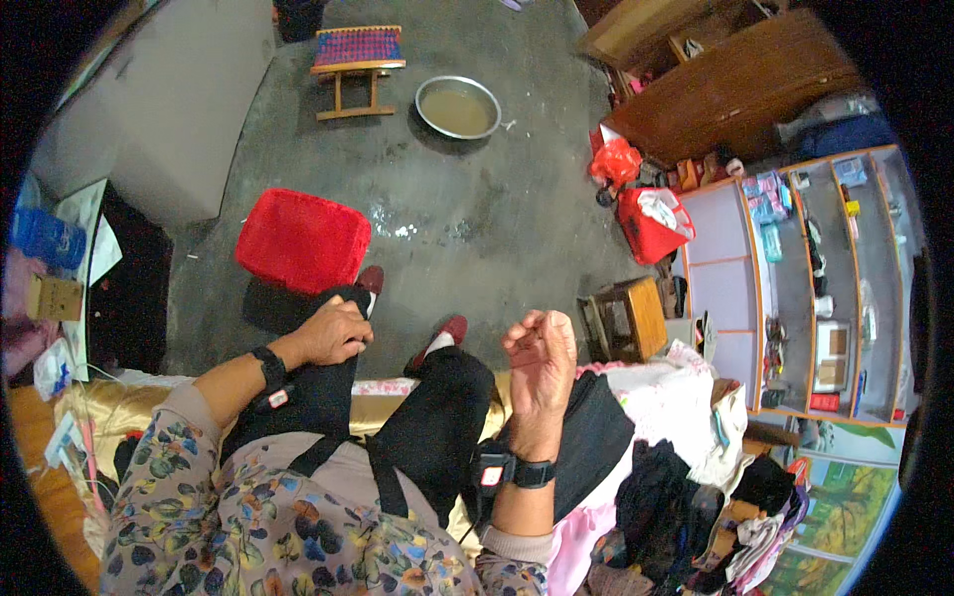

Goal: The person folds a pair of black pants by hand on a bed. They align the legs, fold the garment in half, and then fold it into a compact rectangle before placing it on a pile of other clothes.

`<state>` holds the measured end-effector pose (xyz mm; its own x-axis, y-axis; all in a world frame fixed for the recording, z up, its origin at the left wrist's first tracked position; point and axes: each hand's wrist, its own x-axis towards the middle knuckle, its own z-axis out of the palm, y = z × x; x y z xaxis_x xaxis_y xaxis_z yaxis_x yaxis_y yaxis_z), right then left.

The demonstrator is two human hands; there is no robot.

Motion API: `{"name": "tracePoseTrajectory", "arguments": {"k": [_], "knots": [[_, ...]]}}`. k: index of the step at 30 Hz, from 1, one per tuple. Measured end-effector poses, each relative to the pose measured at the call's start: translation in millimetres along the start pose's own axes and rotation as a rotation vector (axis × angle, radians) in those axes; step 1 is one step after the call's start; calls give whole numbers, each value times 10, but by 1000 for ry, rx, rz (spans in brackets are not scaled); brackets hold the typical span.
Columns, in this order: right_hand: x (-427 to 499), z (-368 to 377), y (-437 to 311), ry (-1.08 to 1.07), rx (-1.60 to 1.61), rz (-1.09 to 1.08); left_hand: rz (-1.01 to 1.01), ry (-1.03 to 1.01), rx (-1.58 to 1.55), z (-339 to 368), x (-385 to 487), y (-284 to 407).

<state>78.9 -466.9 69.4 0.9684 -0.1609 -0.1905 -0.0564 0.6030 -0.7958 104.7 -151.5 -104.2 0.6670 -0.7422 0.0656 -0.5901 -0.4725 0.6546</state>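
My left hand [332,331] rests on my left knee in black trousers [440,402], its fingers bent inward. I see nothing held in it. My right hand [544,361] is raised to the right of my right knee, palm side partly towards me. Its fingers curl in towards the thumb, with no object visible between them. Each wrist wears a black strap with a small device. Just beyond my left knee stands a stool with a fuzzy red cover [304,238]. Beside my right forearm lies a black cloth [596,425], probably a garment, on the bed.
A metal basin [457,108] of cloudy water sits on the concrete floor near a woven-top folding stool [358,63]. Wet patches mark the floor. At right are a wooden stool [642,319], a red bag [656,227], shelves [801,298] and piled clothes [656,492].
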Motion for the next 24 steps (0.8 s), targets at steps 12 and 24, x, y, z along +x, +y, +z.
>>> {"name": "tracePoseTrajectory", "arguments": {"k": [12, 24], "knots": [[-1855, -1686, -486, 667, -451, -155, -47, -97, 42, 7, 45, -14], [-3586, -2659, 14, 1075, -742, -35, -82, -193, -293, -60, 501, 757]]}}
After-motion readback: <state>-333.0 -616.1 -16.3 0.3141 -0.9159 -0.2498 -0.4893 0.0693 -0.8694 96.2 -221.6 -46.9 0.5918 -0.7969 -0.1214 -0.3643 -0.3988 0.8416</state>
